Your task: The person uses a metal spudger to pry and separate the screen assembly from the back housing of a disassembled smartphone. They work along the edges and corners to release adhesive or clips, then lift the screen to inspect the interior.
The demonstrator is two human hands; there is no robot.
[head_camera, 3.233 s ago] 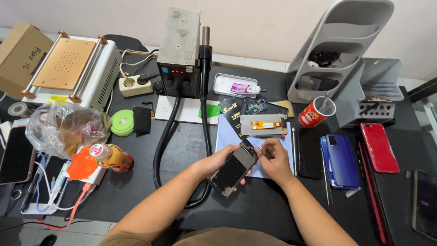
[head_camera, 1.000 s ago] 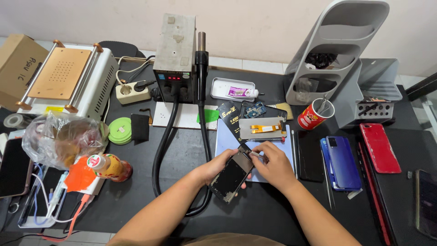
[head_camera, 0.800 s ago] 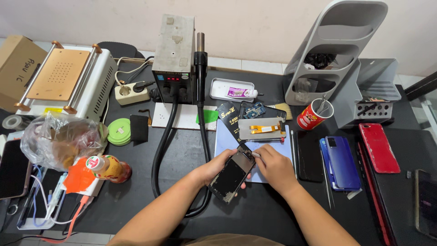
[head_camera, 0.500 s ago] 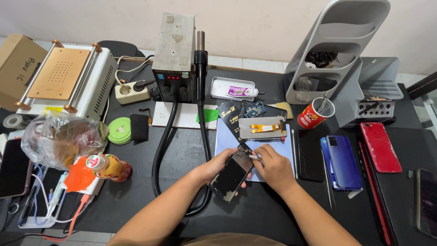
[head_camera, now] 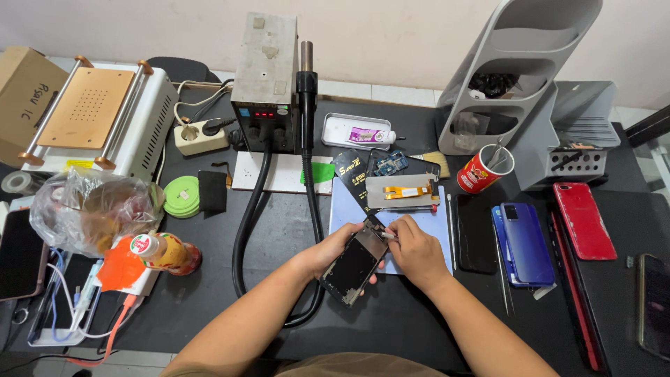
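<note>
Two hands share one job here. My left hand [head_camera: 328, 253] is closed around the phone [head_camera: 354, 262], cradling it from beneath and along its left edge so it sits lifted off the bench [head_camera: 419, 328] and tilted up toward me. That leaves my right hand [head_camera: 417, 250] free; it is pinched shut on a small thin tool [head_camera: 386, 236], whose tip meets the phone's far corner. I cannot tell whether it is tweezers or a pick.

The phone hovers at the near-left edge of the pale blue mat [head_camera: 426, 223], roughly mid-bench. Its long axis runs diagonally: the worked end points far and right, toward the loose screen with an orange ribbon cable [head_camera: 403, 192], and the other end points near and left, toward my body. Its dark open face is turned upward.

Spare phones, blue [head_camera: 525, 241] and red [head_camera: 583, 220], lie well apart to the right. The hot-air station [head_camera: 265, 84] stands at the far side, its hose [head_camera: 246, 230] looping down past my left wrist.
</note>
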